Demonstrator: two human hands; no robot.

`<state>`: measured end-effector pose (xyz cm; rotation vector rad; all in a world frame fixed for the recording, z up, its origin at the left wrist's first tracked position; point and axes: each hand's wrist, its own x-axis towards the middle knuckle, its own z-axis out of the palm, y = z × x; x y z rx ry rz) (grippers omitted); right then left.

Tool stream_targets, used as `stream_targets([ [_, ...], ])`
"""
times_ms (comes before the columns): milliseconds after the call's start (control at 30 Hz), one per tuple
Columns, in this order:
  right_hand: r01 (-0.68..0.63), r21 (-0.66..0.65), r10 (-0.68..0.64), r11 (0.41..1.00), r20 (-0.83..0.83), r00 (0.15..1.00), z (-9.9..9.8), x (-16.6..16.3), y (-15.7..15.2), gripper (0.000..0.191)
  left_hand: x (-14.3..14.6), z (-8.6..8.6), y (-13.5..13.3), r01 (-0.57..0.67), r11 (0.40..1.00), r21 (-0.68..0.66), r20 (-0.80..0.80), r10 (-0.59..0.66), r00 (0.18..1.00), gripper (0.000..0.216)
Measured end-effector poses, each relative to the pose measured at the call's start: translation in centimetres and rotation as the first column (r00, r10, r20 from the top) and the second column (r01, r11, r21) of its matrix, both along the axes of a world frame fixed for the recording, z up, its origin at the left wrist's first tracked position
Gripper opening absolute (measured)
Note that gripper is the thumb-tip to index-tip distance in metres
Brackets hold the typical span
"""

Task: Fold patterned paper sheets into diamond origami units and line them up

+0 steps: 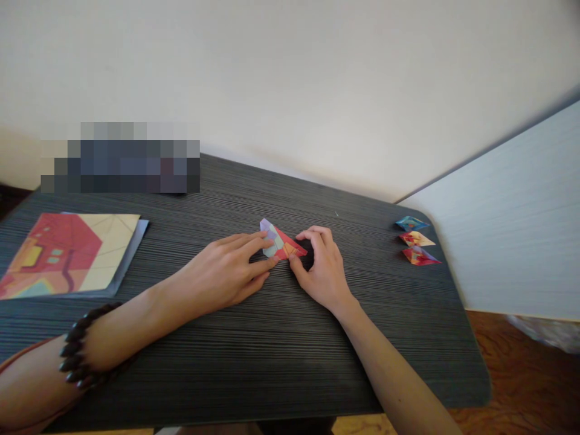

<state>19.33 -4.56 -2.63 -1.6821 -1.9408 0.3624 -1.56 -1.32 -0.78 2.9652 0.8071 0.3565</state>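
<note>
The bare left hand [229,269], fingers loosely spread, is resting from eight o'clock on the red-and-lilac folded paper [284,243] midway across the dark, streaked tabletop [254,356]; the bare right hand [321,266] is bracketing four o'clock, whether pinching cannot be told; uneven pressure could be skewing the crease

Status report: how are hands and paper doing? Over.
Left hand on folded paper. Right hand at its right end. Three folded pieces rightward, out of the way.
</note>
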Motion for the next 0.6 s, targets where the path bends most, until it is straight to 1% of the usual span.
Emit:
stream_targets([
  [233, 0.014, 0.001, -0.014, 1.0, 0.008, 1.0, -0.04, -0.05, -0.02, 0.025, -0.08, 0.11, -0.06, 0.003, 1.0, -0.011, -0.022, -0.003, 1.0, 0.031],
  [367, 0.018, 0.009, -0.018, 1.0, 0.026, 0.999, -0.04, -0.27, -0.02, 0.029, -0.06, -0.01, -0.05, 0.004, 1.0, -0.003, -0.02, -0.004, 1.0, 0.032],
  [467, 0.029, 0.011, -0.029, 1.0, 0.021, 0.999, -0.15, -0.29, -0.01, 0.026, -0.08, -0.06, -0.03, 0.002, 1.0, -0.004, -0.017, -0.002, 1.0, 0.032],
  [600, 0.031, 0.013, -0.031, 0.999, 0.025, 0.999, -0.27, -0.23, 0.02, 0.03, -0.08, 0.01, -0.03, 0.001, 1.0, 0.001, -0.012, -0.001, 1.0, 0.031],
])
